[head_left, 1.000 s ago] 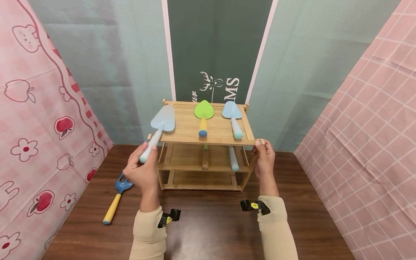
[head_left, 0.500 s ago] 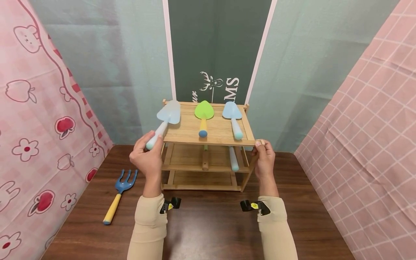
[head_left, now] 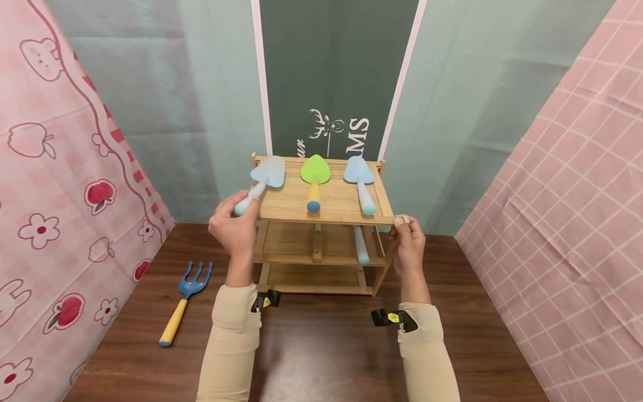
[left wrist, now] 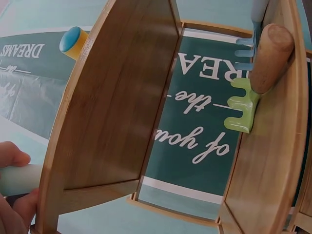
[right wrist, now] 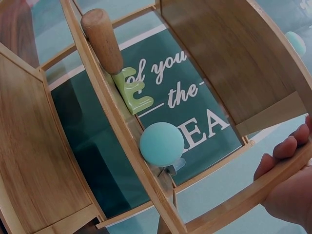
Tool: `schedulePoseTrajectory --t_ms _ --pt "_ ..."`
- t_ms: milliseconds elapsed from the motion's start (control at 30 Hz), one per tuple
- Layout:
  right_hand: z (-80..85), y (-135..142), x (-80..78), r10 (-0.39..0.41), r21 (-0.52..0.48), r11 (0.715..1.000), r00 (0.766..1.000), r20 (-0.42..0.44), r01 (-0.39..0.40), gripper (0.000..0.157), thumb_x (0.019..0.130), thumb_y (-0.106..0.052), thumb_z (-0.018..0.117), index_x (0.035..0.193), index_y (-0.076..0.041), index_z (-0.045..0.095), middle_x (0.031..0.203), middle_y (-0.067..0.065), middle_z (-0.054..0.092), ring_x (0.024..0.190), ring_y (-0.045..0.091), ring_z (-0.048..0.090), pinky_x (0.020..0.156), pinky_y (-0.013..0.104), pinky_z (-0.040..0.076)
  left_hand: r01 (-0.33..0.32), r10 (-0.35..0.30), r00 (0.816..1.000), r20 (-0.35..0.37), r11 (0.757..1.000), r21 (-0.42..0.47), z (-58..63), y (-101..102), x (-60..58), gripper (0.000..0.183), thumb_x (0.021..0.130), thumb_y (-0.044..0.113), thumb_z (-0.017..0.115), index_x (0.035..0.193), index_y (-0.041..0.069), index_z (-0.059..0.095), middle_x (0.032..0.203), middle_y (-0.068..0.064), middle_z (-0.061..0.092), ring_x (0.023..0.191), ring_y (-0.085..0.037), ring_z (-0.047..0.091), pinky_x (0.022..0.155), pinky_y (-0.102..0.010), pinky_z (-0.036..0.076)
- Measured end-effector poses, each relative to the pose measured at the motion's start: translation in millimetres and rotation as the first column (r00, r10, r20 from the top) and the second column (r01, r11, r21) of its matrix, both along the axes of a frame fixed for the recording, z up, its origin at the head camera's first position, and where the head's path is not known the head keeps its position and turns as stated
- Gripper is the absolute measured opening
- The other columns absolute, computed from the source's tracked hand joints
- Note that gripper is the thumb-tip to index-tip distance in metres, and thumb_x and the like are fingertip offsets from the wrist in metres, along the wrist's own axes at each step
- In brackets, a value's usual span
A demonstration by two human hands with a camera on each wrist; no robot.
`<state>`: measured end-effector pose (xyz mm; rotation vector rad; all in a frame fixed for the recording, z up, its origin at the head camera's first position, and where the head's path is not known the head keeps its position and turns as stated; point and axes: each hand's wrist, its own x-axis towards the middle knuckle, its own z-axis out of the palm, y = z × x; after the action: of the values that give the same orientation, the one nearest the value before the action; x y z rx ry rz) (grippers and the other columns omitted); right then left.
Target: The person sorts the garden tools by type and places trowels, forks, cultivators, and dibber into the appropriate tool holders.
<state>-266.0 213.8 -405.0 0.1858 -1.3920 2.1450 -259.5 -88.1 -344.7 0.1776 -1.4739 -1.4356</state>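
My left hand (head_left: pixel 235 226) holds a pale blue hand trowel (head_left: pixel 268 172) by its white, mint-tipped handle. Its blade is over the left end of the top shelf of a wooden rack (head_left: pixel 334 202). In the left wrist view, finger and thumb pinch the handle end (left wrist: pixel 22 179) beside the shelf edge. My right hand (head_left: pixel 411 248) grips the rack's front right corner post, fingers curled round it in the right wrist view. Also on the top shelf lie a green trowel (head_left: pixel 315 169) with a yellow handle and a second light blue trowel (head_left: pixel 359 170).
On the middle shelf lie a green hand rake (left wrist: pixel 243 105) with a wooden handle (head_left: pixel 317 248) and a blue one (left wrist: pixel 246 52) with a pale handle (head_left: pixel 361 245). A blue garden fork (head_left: pixel 190 286) with a yellow handle lies on the brown table (head_left: pixel 321 357) at left.
My left hand has carried the pale blue trowel rightward and away from me, further over the top shelf. The right hand has stayed on the rack's corner.
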Motion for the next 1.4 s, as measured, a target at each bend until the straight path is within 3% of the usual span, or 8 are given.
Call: schedulePoseTrajectory --t_ms 333,500,867,1033,1233,1400 --pt "-0.1 0.5 1.2 0.005 0.01 1.0 1.0 -0.004 -0.005 0.005 0.089 -0.005 0.058 0.086 -0.007 0.061 0.068 0.005 0.049 0.063 0.015 0.047 0.058 0.023 0.041 -0.018 0.024 0.996 0.08 0.997 -0.074 10.7 -0.1 -11.8 0.016 0.066 0.008 0.08 0.081 0.006 0.076 0.083 -0.007 0.07 0.079 -0.019 0.064 0.07 -0.033 0.046" --pt "-0.4 0.5 0.9 0.005 0.003 1.0 1.0 -0.01 -0.005 0.003 0.089 -0.006 0.059 0.087 -0.004 0.06 0.067 0.006 0.049 0.063 0.015 0.047 0.058 0.023 0.041 -0.037 0.052 0.992 0.111 0.99 -0.139 13.5 0.7 -17.6 0.016 0.066 0.008 0.079 0.081 0.004 0.076 0.081 -0.009 0.069 0.076 -0.023 0.063 0.067 -0.036 0.043" --pt "-0.8 -0.5 0.6 0.006 0.005 1.0 1.0 -0.005 -0.006 0.006 0.089 -0.008 0.061 0.088 -0.002 0.059 0.068 0.004 0.05 0.064 0.015 0.047 0.058 0.024 0.042 -0.074 0.119 0.988 0.103 0.928 -0.364 17.0 0.5 -22.7 0.015 0.068 0.006 0.078 0.079 -0.003 0.073 0.079 -0.018 0.065 0.076 -0.032 0.061 0.07 -0.045 0.044" --pt "-0.4 -0.6 1.4 0.012 0.002 1.0 1.0 -0.007 -0.012 0.004 0.089 -0.008 0.061 0.088 -0.004 0.06 0.067 0.005 0.05 0.064 0.015 0.047 0.059 0.025 0.042 0.038 0.046 0.98 0.195 0.912 -0.408 20.2 0.2 -16.4 0.021 0.069 0.007 0.07 0.088 -0.003 0.073 0.087 -0.019 0.064 0.08 -0.034 0.058 0.072 -0.045 0.042" --pt "-0.3 0.0 1.8 0.009 0.003 1.0 1.0 -0.003 -0.009 0.004 0.089 -0.007 0.06 0.088 -0.003 0.06 0.068 0.005 0.05 0.063 0.015 0.047 0.059 0.025 0.041 0.225 -0.102 0.95 0.297 0.88 -0.418 24.0 -2.0 -4.9 0.032 0.072 0.008 0.063 0.102 -0.002 0.07 0.099 -0.018 0.064 0.086 -0.032 0.058 0.069 -0.043 0.042" --pt "-0.8 1.0 1.5 0.004 0.015 1.0 1.0 -0.002 -0.004 0.004 0.089 -0.006 0.059 0.089 -0.002 0.06 0.069 0.005 0.05 0.064 0.015 0.047 0.059 0.024 0.041 0.277 -0.129 0.932 0.339 0.858 -0.434 24.7 -4.2 0.3 0.029 0.075 0.005 0.065 0.103 -0.002 0.07 0.1 -0.016 0.065 0.087 -0.029 0.059 0.071 -0.04 0.044"
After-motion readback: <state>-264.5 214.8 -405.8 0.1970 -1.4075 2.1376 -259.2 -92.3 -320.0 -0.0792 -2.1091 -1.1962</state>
